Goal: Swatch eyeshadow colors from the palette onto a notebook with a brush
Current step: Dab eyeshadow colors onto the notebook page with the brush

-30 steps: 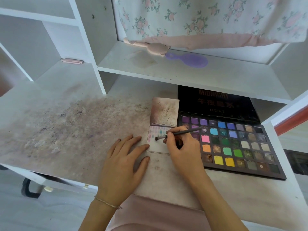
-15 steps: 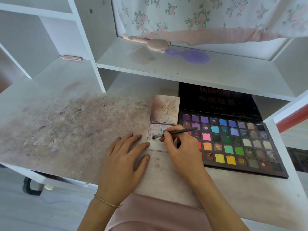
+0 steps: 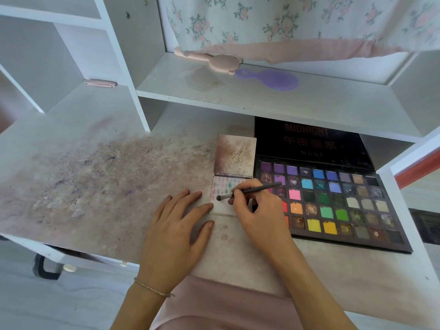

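Holding the brush (image 3: 250, 190) in a right hand (image 3: 259, 210) pinch grip, its long axis runs left from the grip, tip down on the notebook (image 3: 220, 207) page. Palette (image 3: 333, 201) sits just right of the grip, so reloading looks easy. Left hand (image 3: 176, 232) lies flat on the bench (image 3: 95, 186), fingertips at the notebook's edge.

My left hand (image 3: 176, 231) lies flat, palm down, fingers straight and a little spread, a thin bracelet at the wrist. My right hand (image 3: 258, 211) has its fingers curled in a pinching grip, forearm angling back toward me.
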Tool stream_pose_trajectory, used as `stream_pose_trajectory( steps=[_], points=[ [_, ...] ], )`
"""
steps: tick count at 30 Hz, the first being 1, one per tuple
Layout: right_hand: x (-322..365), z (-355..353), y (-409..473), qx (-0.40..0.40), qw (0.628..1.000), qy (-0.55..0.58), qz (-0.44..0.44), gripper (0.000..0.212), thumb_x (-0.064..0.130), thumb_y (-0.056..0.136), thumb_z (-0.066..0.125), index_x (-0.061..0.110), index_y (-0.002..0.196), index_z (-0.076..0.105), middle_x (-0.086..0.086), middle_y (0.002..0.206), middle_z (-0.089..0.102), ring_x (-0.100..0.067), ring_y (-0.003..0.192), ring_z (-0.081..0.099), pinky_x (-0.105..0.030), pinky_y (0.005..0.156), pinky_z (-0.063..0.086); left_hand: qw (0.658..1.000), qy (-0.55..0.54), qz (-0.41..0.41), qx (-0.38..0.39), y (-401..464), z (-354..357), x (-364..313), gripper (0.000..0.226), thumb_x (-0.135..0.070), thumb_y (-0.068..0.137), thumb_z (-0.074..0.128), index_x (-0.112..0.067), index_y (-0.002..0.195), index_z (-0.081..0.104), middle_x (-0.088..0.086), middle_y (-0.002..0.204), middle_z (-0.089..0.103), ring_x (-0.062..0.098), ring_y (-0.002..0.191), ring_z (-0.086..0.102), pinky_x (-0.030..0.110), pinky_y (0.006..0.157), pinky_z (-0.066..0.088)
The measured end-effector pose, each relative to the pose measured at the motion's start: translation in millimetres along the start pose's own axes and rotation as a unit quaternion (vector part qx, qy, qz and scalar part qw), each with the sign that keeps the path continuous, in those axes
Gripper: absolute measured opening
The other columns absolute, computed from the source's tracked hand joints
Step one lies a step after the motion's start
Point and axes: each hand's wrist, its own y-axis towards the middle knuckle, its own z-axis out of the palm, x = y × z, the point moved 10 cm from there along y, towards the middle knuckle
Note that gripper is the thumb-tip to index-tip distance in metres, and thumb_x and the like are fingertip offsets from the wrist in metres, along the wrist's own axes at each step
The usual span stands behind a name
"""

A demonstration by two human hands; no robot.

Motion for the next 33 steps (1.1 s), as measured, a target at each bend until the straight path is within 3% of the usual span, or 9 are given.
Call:
stream_pose_trajectory(
  steps=[4,18,24,28,33],
  points=[
    [0,0,1,-0.002,1.0,-0.001,-0.003,0.026,0.019,0.089,0.051,0.039,0.075,0.044,-0.003,0.08,0.066,-0.015,0.072,0.057,-0.025,0.061,0.042,1.0,0.0,0.0,0.001,-1,0,1,0.039,-0.042,0.084,0.041,-0.023,0.107,0.066,0.002,0.121,0.06,0.023,0.118,0.052,0.043,0.104,0.026],
    [1,0,0,-0.002,1.0,-0.006,-0.014,0.025,0.018,0.089,0.051,0.038,0.075,0.044,-0.003,0.078,0.065,-0.016,0.076,0.06,-0.034,0.066,0.051,1.0,0.0,0.001,0.002,0,0,0,0.039,-0.042,0.084,0.041,-0.022,0.107,0.066,0.003,0.12,0.061,0.024,0.117,0.053,0.044,0.104,0.027],
    [8,-12,-1,-0.059,0.996,0.051,-0.042,0.021,0.019,0.087,0.049,0.04,0.081,0.048,0.015,0.076,0.062,0.0,0.075,0.06,-0.01,0.062,0.044,1.0,-0.003,-0.001,-0.001,0,-1,0,0.039,-0.041,0.083,0.042,-0.022,0.106,0.066,0.003,0.119,0.061,0.023,0.116,0.053,0.042,0.103,0.029],
    [10,-24,-6,-0.107,0.988,0.089,-0.063,0.024,0.017,0.085,0.048,0.04,0.089,0.052,0.016,0.081,0.063,-0.006,0.075,0.062,-0.016,0.059,0.048,1.0,-0.006,-0.004,0.002,0,0,2,0.039,-0.043,0.084,0.042,-0.022,0.106,0.066,0.002,0.12,0.061,0.023,0.117,0.053,0.041,0.104,0.029],
    [11,-33,-10,-0.129,0.984,0.101,-0.071,0.026,0.012,0.085,0.047,0.035,0.093,0.055,0.009,0.089,0.061,0.0,0.08,0.059,-0.008,0.066,0.044,1.0,-0.014,-0.004,0.0,-1,0,3,0.04,-0.043,0.083,0.041,-0.023,0.106,0.066,0.0,0.12,0.061,0.022,0.117,0.052,0.041,0.102,0.032]
  ],
)
